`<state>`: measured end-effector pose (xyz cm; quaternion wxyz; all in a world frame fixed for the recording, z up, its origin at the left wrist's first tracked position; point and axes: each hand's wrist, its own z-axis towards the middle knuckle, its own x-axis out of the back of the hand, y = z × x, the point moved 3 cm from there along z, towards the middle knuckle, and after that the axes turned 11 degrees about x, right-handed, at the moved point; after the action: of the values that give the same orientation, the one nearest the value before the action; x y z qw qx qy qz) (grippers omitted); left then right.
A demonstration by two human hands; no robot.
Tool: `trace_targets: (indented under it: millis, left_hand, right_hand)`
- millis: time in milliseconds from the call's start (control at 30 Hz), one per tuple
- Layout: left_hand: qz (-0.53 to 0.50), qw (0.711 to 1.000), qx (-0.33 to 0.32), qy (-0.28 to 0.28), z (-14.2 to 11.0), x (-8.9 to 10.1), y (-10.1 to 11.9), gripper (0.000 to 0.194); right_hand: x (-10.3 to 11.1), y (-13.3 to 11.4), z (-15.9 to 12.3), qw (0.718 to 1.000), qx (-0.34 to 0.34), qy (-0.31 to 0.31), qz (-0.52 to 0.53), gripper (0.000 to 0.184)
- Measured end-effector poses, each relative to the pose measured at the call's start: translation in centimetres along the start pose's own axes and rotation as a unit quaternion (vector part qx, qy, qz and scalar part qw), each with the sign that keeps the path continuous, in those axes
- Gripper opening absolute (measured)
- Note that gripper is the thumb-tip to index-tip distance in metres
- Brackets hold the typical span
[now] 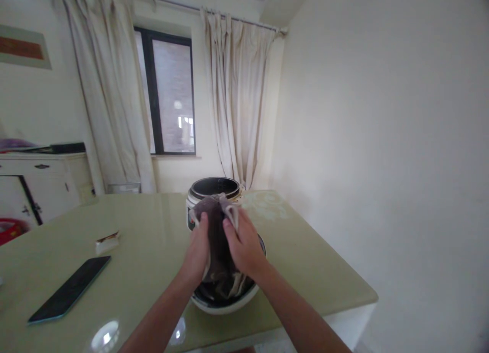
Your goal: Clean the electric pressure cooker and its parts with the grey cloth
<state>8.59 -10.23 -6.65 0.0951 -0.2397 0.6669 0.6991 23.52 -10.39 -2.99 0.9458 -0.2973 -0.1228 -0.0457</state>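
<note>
Now, head view: two bare hands work over a pale green desk (145,225), with an open cooker (190,209) just beyond them.
Cloth: the dark, pale-edged cloth (218,236) is bunched between the hands, in front of the cooker and over a white-rimmed round piece (225,308), perhaps its lid; whether its lower end touches the dark inside of that piece, I cannot tell.
Left hand: the left hand (197,248) is closed on the cloth's left side, thumb on top.
Right hand: the right hand (246,243) grips the opposite side, thumb likewise laid over the fabric.
Cooker and round piece: the cooker stands upright, its dark mouth uncovered; the round piece lies nearer the person, hollow face up.
Progress: the cloth work looks midway, I judge; the cooker is already open and the cloth is in both hands, not yet set down. Whether any surface is wiped or dry does not show.
Cloth's direction: its long axis runs away from the person, the gathered end toward the cooker, the looser end hanging nearer the person.
Phone: a dark phone-like slab (71,290) lies well apart on the left, near a small packet (107,243).
</note>
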Motion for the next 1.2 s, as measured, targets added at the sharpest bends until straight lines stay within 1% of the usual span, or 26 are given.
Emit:
trace_targets:
  millis: [67, 100, 200, 233, 300, 333, 400, 433, 467, 500, 533, 567, 600, 633, 667, 700, 767, 833, 900, 967, 1033, 1067, 1100, 1133, 1167, 1200]
  left_hand:
    - [0.039, 0.998, -0.044, -0.009, -1.0, -1.1, 0.5, 0.034]
    - [0.059, 0.996, -0.067, -0.021, -1.5, -1.6, 0.8, 0.034]
    - [0.114, 0.985, -0.110, -0.072, -2.7, -2.6, 1.8, 0.051]
    - [0.133, 0.981, -0.121, -0.076, -2.8, -2.6, 2.1, 0.053]
    - [0.149, 0.980, -0.122, -0.055, -2.7, -2.2, 2.6, 0.048]
    - [0.139, 0.984, -0.105, -0.034, -2.5, -1.9, 2.9, 0.043]
    - [0.080, 0.996, -0.038, 0.012, -2.1, -1.5, 3.4, 0.038]
    - [0.037, 0.999, 0.002, 0.022, -1.9, -1.4, 3.6, 0.038]
    - [-0.009, 0.999, 0.038, 0.020, -1.8, -1.6, 3.9, 0.040]
    - [-0.048, 0.997, 0.066, 0.007, -1.6, -1.9, 4.3, 0.042]
    - [-0.079, 0.993, 0.085, -0.013, -1.5, -2.3, 4.7, 0.043]
    - [-0.098, 0.990, 0.095, -0.035, -1.3, -2.8, 5.2, 0.043]
    - [-0.105, 0.989, 0.094, -0.052, -1.0, -3.2, 5.7, 0.042]
    - [-0.101, 0.989, 0.084, -0.060, -0.6, -3.5, 6.2, 0.041]
    - [-0.089, 0.992, 0.068, -0.060, -0.1, -3.8, 6.8, 0.040]
    - [-0.072, 0.995, 0.048, -0.056, 0.3, -4.0, 7.3, 0.040]
    - [-0.034, 0.998, 0.001, -0.047, 1.0, -4.4, 8.4, 0.044]
    - [-0.003, 0.998, -0.034, -0.044, 1.3, -4.7, 9.3, 0.051]
    - [0.028, 0.997, -0.053, -0.045, 1.4, -4.7, 9.5, 0.057]
    - [0.091, 0.993, -0.062, -0.046, 1.5, -3.9, 8.9, 0.057]
    - [0.212, 0.972, -0.089, -0.052, 2.0, -2.0, 7.3, 0.057]
    - [0.291, 0.948, -0.114, -0.054, 2.3, -0.8, 6.2, 0.057]
    - [0.363, 0.919, -0.143, -0.051, 2.7, 0.7, 4.9, 0.062]
    - [0.419, 0.893, -0.159, -0.035, 3.2, 2.3, 3.3, 0.066]
    - [0.464, 0.869, -0.172, -0.011, 3.7, 4.0, 1.8, 0.064]
    - [0.508, 0.843, -0.178, 0.013, 4.2, 5.5, 0.1, 0.061]
  right_hand:
    - [-1.1, -1.3, -0.3, 0.995, 0.020, -0.078, 0.051, 0.058]
    - [-1.3, -1.7, -0.5, 0.992, 0.018, -0.099, 0.080, 0.061]
    - [-1.3, -1.8, -0.8, 0.981, 0.006, -0.117, 0.152, 0.071]
    - [-1.1, -1.6, -0.9, 0.979, 0.006, -0.118, 0.167, 0.073]
    - [-0.7, -0.8, -1.0, 0.978, 0.008, -0.106, 0.180, 0.073]
    - [-0.5, -0.2, -1.0, 0.981, 0.001, -0.082, 0.178, 0.069]
    - [0.1, 1.1, -0.9, 0.986, -0.031, -0.006, 0.161, 0.064]
    - [0.3, 1.8, -0.9, 0.985, -0.054, 0.026, 0.159, 0.066]
    - [0.4, 2.4, -0.9, 0.981, -0.078, 0.042, 0.171, 0.070]
    - [0.3, 2.9, -0.8, 0.975, -0.101, 0.035, 0.195, 0.073]
    - [0.1, 3.3, -0.7, 0.966, -0.123, 0.009, 0.226, 0.072]
    - [0.0, 3.6, -0.6, 0.956, -0.143, -0.021, 0.255, 0.067]
    - [-0.1, 3.8, -0.3, 0.948, -0.157, -0.039, 0.273, 0.059]
    - [0.0, 3.8, 0.0, 0.946, -0.165, -0.037, 0.278, 0.052]
    - [0.3, 3.9, 0.5, 0.947, -0.165, -0.020, 0.276, 0.049]
    - [0.6, 3.8, 1.1, 0.949, -0.161, 0.005, 0.270, 0.048]
    - [1.4, 3.6, 2.4, 0.954, -0.143, 0.044, 0.261, 0.055]
    - [2.2, 3.3, 3.4, 0.957, -0.128, 0.045, 0.256, 0.059]
    - [3.2, 3.2, 3.9, 0.962, -0.115, 0.023, 0.248, 0.056]
    - [4.3, 3.6, 3.4, 0.965, -0.120, -0.020, 0.230, 0.055]
    - [5.3, 4.4, 2.0, 0.972, -0.143, -0.089, 0.162, 0.065]
    - [5.8, 4.8, 1.1, 0.975, -0.151, -0.126, 0.100, 0.076]
    - [6.2, 5.3, 0.2, 0.975, -0.149, -0.161, 0.026, 0.086]
    - [6.3, 5.6, -0.7, 0.970, -0.136, -0.195, -0.051, 0.093]
    - [6.2, 5.8, -1.4, 0.960, -0.112, -0.228, -0.118, 0.095]
    - [5.8, 5.9, -2.1, 0.947, -0.083, -0.263, -0.166, 0.093]
